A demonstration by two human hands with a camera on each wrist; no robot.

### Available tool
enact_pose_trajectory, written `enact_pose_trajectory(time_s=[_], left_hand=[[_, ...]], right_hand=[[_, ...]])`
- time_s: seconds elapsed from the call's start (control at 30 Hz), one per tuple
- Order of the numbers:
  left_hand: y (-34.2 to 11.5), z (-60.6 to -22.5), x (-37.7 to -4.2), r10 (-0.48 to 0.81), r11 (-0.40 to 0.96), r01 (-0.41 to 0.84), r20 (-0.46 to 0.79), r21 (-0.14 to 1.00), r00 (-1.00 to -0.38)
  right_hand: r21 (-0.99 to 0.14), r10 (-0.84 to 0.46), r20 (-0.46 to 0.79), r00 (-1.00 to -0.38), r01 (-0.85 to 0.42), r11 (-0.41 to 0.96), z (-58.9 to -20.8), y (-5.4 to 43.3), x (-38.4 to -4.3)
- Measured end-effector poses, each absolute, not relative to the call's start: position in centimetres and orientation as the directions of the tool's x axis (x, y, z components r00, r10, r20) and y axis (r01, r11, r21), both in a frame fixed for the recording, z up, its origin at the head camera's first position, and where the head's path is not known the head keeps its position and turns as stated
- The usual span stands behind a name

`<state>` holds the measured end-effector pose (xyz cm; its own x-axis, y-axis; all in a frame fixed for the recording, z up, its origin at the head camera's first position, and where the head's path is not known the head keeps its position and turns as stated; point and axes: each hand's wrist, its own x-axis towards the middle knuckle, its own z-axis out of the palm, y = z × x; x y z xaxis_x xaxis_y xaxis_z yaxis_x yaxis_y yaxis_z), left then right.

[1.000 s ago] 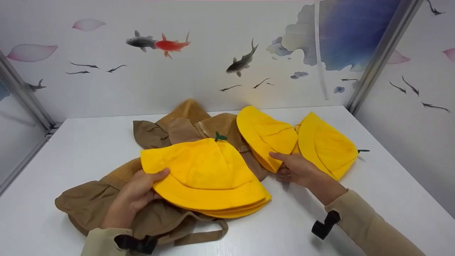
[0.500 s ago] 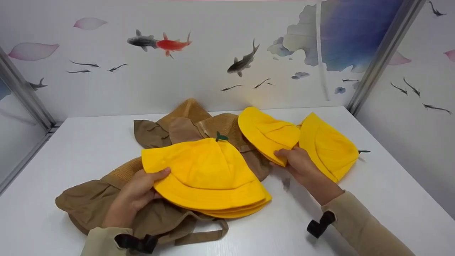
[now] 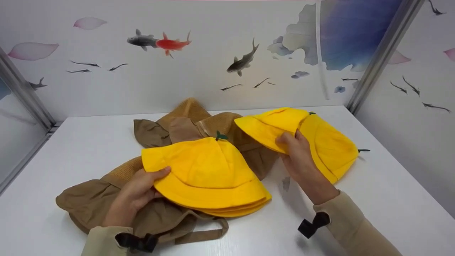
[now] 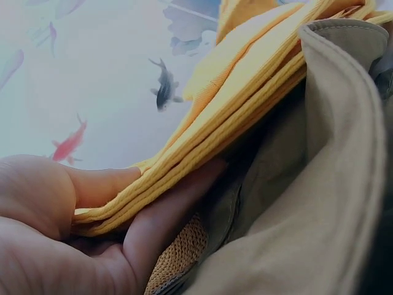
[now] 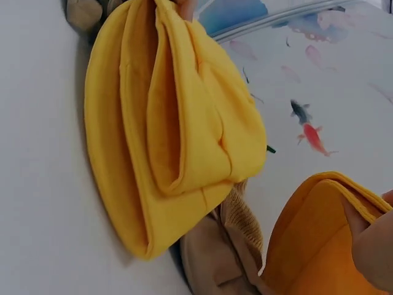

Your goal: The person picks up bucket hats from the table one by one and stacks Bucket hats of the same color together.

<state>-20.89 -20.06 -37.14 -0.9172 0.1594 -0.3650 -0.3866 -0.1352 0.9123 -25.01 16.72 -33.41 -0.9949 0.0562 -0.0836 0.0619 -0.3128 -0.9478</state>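
My left hand (image 3: 133,197) pinches the brims of a stack of yellow bucket hats (image 3: 209,169), thumb on top and fingers beneath. Layered brims (image 4: 184,153) show in the left wrist view. A green sprout (image 3: 220,136) tops the stack. My right hand (image 3: 300,158) pinches the brim of another yellow bucket hat (image 3: 263,126), which is tilted over the brown hats. In the right wrist view, this hat (image 5: 313,246) shows its inside, with the stack (image 5: 110,123) nearby. A further yellow bucket hat (image 3: 332,145) lies on its side just beyond my right hand.
A brown flap hat (image 3: 92,199) with a strap (image 3: 209,234) lies beneath the stack at the front left. More brown hats with mesh crowns (image 3: 188,110) are heaped behind it. The white table (image 3: 384,199) meets printed wall panels (image 3: 199,78) at the back and sides.
My right hand has moved up and slightly left, lifting and turning the yellow hat so its sprout now shows at the top. The left hand and its stack have stayed in place.
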Motion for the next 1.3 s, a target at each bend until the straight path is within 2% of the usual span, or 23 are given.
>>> enact_pose_trajectory(time_s=[0.17, 0.47, 0.63, 0.83, 1.1, 1.3], left_hand=[[-20.1, -37.1, -21.0, 0.172, -0.147, -0.375, -0.350, 0.915, -0.921], [-20.2, -37.0, -21.0, 0.161, -0.130, -0.378, -0.357, 0.917, -0.920], [-20.4, -37.0, -20.8, 0.198, -0.170, -0.374, -0.340, 0.912, -0.919], [-20.5, -37.0, -20.8, 0.230, -0.241, -0.375, -0.323, 0.895, -0.918], [-20.7, -37.4, -20.7, 0.238, -0.234, -0.348, -0.294, 0.908, -0.926], [-20.3, -37.5, -20.7, 0.187, -0.231, -0.324, -0.285, 0.917, -0.940]], right_hand=[[-0.925, -0.016, -0.001, -1.000, 0.007, -0.381, -32.2, 15.5, -24.1], [-0.871, -0.091, 0.054, -0.994, -0.002, -0.491, -31.0, 13.9, -23.2], [-0.830, -0.147, 0.069, -0.987, 0.025, -0.558, -30.7, 13.0, -22.7], [-0.831, -0.215, 0.095, -0.972, 0.042, -0.555, -30.9, 11.9, -21.8], [-0.865, -0.393, 0.148, -0.908, 0.073, -0.496, -31.4, 10.4, -20.5], [-0.866, -0.574, 0.218, -0.789, 0.114, -0.486, -31.9, 9.4, -20.3]])
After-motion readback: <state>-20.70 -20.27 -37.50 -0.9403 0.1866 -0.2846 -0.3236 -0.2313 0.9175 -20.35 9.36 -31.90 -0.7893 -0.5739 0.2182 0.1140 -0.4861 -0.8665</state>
